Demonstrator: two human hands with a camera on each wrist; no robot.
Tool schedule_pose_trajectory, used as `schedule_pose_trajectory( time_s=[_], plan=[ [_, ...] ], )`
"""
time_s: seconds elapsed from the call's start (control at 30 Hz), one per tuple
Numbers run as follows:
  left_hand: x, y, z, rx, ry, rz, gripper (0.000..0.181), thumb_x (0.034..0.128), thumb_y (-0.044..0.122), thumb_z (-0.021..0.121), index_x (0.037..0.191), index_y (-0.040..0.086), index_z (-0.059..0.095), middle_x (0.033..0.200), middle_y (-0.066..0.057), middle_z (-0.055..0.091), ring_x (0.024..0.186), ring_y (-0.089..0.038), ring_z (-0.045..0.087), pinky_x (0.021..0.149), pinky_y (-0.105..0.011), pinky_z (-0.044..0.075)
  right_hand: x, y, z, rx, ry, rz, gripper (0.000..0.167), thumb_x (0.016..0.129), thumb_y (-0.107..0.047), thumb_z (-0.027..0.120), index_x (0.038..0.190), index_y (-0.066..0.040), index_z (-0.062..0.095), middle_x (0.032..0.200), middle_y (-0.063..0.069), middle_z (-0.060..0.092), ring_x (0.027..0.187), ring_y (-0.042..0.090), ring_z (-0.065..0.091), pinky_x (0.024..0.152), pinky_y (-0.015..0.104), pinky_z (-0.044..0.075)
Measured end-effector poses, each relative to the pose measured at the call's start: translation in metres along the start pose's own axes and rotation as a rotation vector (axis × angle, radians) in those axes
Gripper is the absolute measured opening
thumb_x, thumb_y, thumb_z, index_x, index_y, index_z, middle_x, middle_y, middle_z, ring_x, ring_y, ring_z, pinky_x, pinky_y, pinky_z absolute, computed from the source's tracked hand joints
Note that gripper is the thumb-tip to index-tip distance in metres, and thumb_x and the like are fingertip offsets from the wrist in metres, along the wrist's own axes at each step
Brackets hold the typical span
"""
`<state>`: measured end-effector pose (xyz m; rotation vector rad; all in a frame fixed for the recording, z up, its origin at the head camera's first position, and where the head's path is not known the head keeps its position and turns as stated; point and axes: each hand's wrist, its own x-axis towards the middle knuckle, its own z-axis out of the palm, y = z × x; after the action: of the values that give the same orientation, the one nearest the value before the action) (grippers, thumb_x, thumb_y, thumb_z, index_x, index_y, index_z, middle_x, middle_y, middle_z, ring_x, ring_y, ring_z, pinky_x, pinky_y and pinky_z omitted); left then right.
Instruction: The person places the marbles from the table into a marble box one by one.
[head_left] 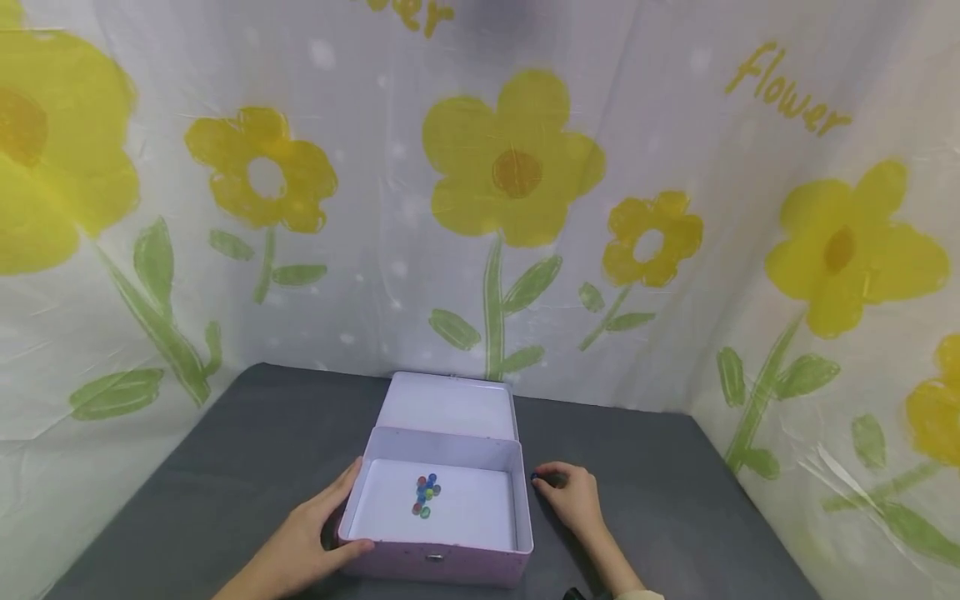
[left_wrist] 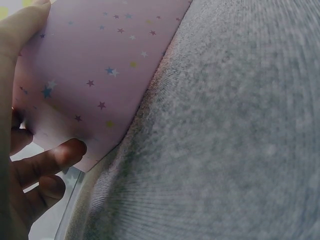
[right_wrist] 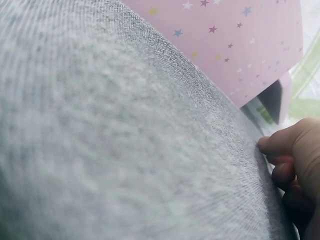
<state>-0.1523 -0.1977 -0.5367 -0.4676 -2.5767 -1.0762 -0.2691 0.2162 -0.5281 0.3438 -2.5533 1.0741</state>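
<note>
A pink tin box patterned with small stars stands with its lid swung back. Inside, several coloured glass marbles lie in a loose cluster on the white floor. My left hand grips the box's left front corner, thumb over the front rim and fingers along the left side. In the left wrist view, the hand's fingers curl by the box's side wall. Just right of the box, my right hand pinches a dark blue marble low over the table. The right wrist view hides that marble.
A dark grey cloth covers the table. Behind and beside it hangs a white curtain printed with yellow flowers. The lid lies toward the table's back edge. A dark object shows by the right wrist.
</note>
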Motion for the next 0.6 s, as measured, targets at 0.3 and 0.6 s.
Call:
schedule_pose_trajectory(
  time_s=[0.3, 0.6],
  plan=[
    [-0.0041, 0.0043, 0.0038, -0.025, -0.002, 0.002, 0.108, 0.0815, 0.052, 0.090, 0.167, 0.017, 0.034, 0.165, -0.016, 0.044, 0.143, -0.039, 0.051, 0.102, -0.064, 0.052, -0.0068, 0.0029, -0.0023, -0.003, 0.008, 0.018, 0.013, 0.080, -0.003, 0.089, 0.090, -0.009, 0.083, 0.083, 0.004, 0.079, 0.041, -0.009, 0.038, 0.044, 0.018, 0.034],
    [-0.0036, 0.0032, 0.0008, -0.041, 0.003, -0.004, 0.108, 0.0829, 0.055, 0.088, 0.168, 0.018, 0.033, 0.166, -0.018, 0.043, 0.144, -0.040, 0.048, 0.103, -0.068, 0.049, -0.0030, -0.0023, -0.0012, 0.004, 0.002, 0.013, 0.011, 0.083, -0.004, 0.087, 0.091, -0.008, 0.083, 0.090, 0.007, 0.081, 0.046, -0.005, 0.046, 0.049, 0.020, 0.042]
  ],
)
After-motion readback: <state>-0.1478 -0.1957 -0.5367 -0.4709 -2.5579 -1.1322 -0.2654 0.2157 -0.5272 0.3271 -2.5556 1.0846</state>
